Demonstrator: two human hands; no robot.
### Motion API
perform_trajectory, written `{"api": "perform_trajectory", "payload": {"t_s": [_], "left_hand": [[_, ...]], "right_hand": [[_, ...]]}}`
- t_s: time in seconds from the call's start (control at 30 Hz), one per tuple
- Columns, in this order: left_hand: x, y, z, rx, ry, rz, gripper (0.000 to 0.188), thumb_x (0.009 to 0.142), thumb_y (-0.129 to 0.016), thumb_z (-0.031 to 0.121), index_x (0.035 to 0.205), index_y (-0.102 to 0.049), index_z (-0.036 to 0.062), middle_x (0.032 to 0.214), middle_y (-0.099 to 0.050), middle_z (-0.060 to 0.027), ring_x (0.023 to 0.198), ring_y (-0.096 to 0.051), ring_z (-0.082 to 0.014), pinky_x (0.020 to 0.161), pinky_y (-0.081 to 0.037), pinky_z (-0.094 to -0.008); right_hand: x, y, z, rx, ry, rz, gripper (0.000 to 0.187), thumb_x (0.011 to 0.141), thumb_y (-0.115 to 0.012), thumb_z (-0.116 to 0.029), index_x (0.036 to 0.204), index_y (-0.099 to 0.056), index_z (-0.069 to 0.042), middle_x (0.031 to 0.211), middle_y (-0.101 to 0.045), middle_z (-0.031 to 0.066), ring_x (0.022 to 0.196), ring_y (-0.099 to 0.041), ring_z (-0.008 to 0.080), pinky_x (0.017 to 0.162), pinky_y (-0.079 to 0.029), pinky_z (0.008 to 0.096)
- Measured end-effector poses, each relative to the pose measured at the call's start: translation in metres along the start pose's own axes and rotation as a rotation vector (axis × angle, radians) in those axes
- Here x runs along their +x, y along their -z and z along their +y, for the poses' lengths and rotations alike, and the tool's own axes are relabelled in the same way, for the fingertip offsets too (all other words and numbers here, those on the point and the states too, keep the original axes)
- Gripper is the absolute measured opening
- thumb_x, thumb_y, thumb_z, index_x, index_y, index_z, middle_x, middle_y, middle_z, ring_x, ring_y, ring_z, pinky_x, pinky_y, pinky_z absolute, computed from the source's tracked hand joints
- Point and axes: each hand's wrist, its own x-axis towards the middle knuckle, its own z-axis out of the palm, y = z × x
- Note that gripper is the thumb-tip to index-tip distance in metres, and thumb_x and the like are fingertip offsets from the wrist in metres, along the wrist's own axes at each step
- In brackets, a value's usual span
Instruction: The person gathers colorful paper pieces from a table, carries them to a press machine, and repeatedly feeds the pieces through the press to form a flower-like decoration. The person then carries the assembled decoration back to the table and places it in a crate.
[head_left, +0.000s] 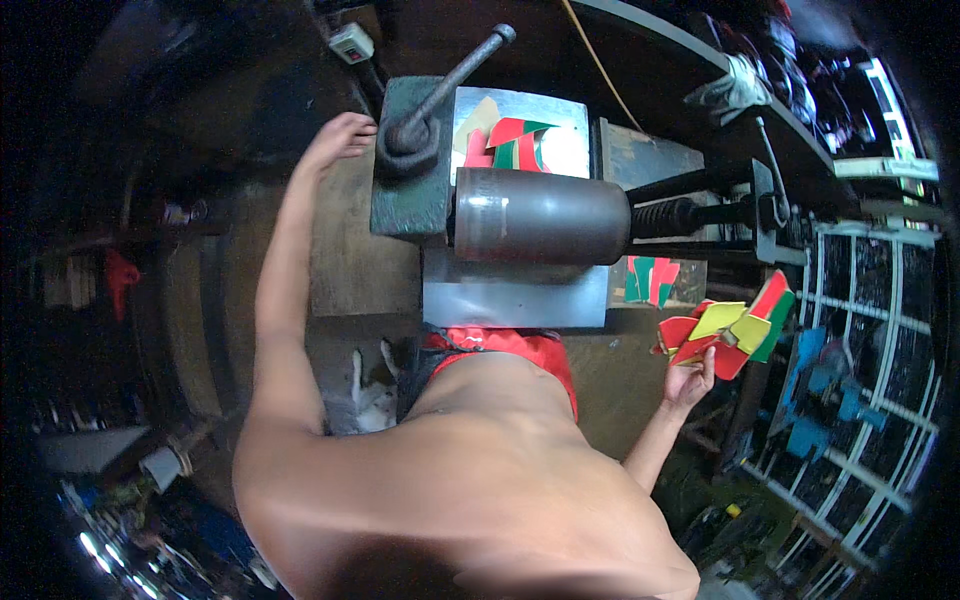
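My left hand (338, 140) reaches forward with its fingers curled by the left edge of a green metal press (405, 190); whether it touches the base I cannot tell. A dark lever (455, 75) rises from that base. My right hand (688, 380) is out to the right, holding a bunch of red, yellow and green flat cut pieces (728, 325). More red and green pieces (505, 140) lie on the shiny press plate behind the dark steel cylinder (540, 215).
A small pile of red and green pieces (650, 280) lies right of the cylinder on the wooden bench (350, 270). A white metal rack (860, 350) with blue parts stands at the right. A grey glove (735, 90) hangs on a bar at back.
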Motion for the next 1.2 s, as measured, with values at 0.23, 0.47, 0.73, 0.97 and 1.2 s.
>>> {"api": "perform_trajectory", "payload": {"t_s": [0.23,0.47,0.73,0.97,1.2], "left_hand": [[0.199,-0.133,-0.036,0.107,0.168,-0.565,0.034,0.095,-0.05,0.037,0.12,-0.059,0.0161,0.103,-0.056,-0.0004,0.081,-0.052,-0.0113,0.071,-0.046,-0.028],[0.247,-0.203,-0.039,0.06,0.459,-0.57,0.034,0.093,-0.051,0.04,0.117,-0.061,0.0179,0.099,-0.054,-0.0013,0.086,-0.049,-0.0139,0.081,-0.041,-0.0315],[0.254,-0.18,-0.023,-0.543,0.034,-0.396,0.019,0.09,-0.06,0.014,0.109,-0.057,0.0115,0.104,-0.06,-0.0002,0.095,-0.059,-0.0154,0.08,-0.051,-0.0345],[0.157,-0.044,0.008,-0.492,-0.211,-0.193,0.025,0.09,-0.06,0.014,0.112,-0.05,0.0145,0.101,-0.057,-0.0017,0.094,-0.058,-0.0135,0.071,-0.053,-0.0324],[-0.015,0.069,-0.022,-0.506,-0.269,-0.024,0.018,0.091,-0.059,0.017,0.107,-0.049,0.0151,0.102,-0.057,-0.0011,0.095,-0.057,-0.0116,0.071,-0.051,-0.0284]], "right_hand": [[-0.026,-0.018,0.004,-0.023,0.176,0.276,0.045,0.093,-0.051,-0.012,0.137,-0.041,-0.006,0.138,-0.047,0.0088,0.128,-0.043,0.0253,0.11,-0.028,0.0509],[-0.025,-0.021,0.023,-0.005,0.201,0.42,0.046,0.092,-0.054,-0.01,0.136,-0.041,-0.008,0.136,-0.049,0.0087,0.128,-0.044,0.0241,0.109,-0.029,0.0502],[-0.02,-0.024,0.055,-0.049,0.209,0.504,0.048,0.093,-0.053,-0.011,0.138,-0.037,-0.007,0.137,-0.048,0.0093,0.128,-0.043,0.0247,0.109,-0.03,0.051],[-0.01,-0.027,0.07,-0.078,0.15,0.377,0.046,0.093,-0.051,-0.013,0.137,-0.039,-0.006,0.136,-0.049,0.0106,0.126,-0.045,0.0253,0.108,-0.031,0.0507],[-0.019,-0.031,0.065,0.083,0.072,0.133,0.041,0.094,-0.049,-0.01,0.134,-0.043,-0.003,0.134,-0.051,0.0115,0.127,-0.045,0.0244,0.109,-0.03,0.0487]]}}
